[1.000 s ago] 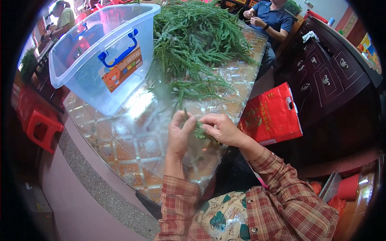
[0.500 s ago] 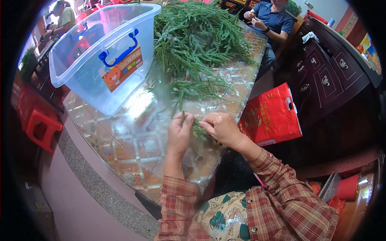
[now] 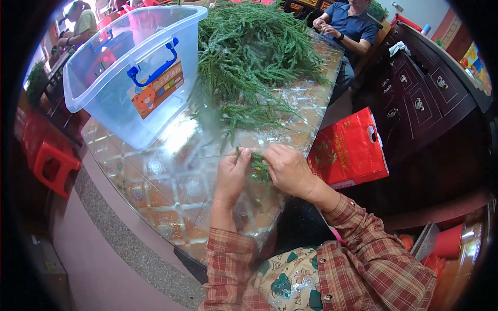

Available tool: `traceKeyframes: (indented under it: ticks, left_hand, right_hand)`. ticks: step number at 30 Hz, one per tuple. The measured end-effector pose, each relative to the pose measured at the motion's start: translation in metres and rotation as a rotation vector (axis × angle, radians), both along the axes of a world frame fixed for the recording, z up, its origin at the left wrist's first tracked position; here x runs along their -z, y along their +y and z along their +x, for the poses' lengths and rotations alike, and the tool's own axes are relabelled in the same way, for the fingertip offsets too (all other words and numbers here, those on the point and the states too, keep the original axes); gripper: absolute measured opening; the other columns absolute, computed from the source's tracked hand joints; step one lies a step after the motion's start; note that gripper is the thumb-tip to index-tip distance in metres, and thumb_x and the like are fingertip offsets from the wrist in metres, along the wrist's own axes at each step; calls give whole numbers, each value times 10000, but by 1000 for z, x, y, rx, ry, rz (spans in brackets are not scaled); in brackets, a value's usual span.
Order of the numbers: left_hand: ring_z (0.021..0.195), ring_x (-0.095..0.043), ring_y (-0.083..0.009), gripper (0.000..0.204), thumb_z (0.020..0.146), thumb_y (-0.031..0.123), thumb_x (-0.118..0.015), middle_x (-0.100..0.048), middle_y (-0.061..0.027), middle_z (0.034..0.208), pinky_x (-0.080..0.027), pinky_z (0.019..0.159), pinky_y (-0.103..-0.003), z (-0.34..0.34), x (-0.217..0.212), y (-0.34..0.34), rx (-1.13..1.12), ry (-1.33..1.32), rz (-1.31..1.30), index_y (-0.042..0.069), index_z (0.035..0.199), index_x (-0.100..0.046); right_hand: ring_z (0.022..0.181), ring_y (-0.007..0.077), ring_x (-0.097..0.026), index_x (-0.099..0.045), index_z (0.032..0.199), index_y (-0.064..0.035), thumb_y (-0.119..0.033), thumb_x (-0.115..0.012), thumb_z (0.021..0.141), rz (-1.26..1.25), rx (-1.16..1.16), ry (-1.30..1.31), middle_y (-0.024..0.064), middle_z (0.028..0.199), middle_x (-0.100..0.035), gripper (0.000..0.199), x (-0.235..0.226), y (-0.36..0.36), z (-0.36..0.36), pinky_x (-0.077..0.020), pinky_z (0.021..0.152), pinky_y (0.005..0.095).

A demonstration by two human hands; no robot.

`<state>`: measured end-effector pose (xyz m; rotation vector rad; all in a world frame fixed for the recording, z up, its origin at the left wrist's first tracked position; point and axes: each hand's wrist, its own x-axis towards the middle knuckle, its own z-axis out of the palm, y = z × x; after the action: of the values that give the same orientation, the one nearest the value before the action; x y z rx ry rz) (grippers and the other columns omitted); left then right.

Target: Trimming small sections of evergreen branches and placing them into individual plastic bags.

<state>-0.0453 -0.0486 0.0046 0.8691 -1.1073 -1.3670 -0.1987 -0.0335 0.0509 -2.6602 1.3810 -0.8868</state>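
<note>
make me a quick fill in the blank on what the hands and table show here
1. Both hands, left hand and right hand, hold a small green ____.
2. The clear plastic bin has ____ handles.
3. The green pile lies on a ____ tabletop.
4. The bag beside the table is ____.

Missing words: sprig; blue; glass; red

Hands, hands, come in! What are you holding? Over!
Left hand and right hand pinching one green sprig together over glass table. Sprig pile, clear bin beyond. Nothing blocking.
</note>
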Motion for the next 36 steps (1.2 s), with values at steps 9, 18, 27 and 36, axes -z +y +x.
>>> traceKeyframes:
  ticks: [9, 18, 27, 36]
  left_hand:
    - [515, -444, -37, 233, 903, 263, -521, -522, 37, 642, -345, 450, -182, 1, -9, 2, 63, 194, 224, 86, 757, -561]
    - [546, -438, -31, 239, 891, 284, -523, -502, 47, 652, -318, 436, -187, 6, 0, -3, 96, 195, 258, 95, 745, -540]
    - [680, -475, -31, 180, 896, 299, -526, -524, 61, 739, -403, 550, -201, 6, 1, -1, 138, 17, 115, 132, 840, -560]
    - [628, -475, -26, 199, 910, 309, -508, -529, 64, 729, -382, 492, -199, 10, 11, -6, 283, 593, 306, 135, 823, -547]
  right_hand:
    - [693, 284, -522, -493, 767, -30, -63, -554, 739, -129, 15, 122, 114, 707, -489, 75, 8, -6, 4, -412, 602, 374]
    - [720, 279, -522, -502, 805, -28, -73, -563, 710, -107, -30, 151, 116, 738, -489, 121, 6, -6, 6, -416, 629, 373]
    - [703, 283, -520, -494, 804, -23, -80, -565, 717, -95, -42, 140, 115, 730, -483, 125, 7, -6, 6, -413, 618, 371]
    - [663, 270, -517, -494, 801, -29, -78, -559, 720, -224, -80, 74, 101, 699, -471, 115, 12, -19, 16, -408, 590, 362]
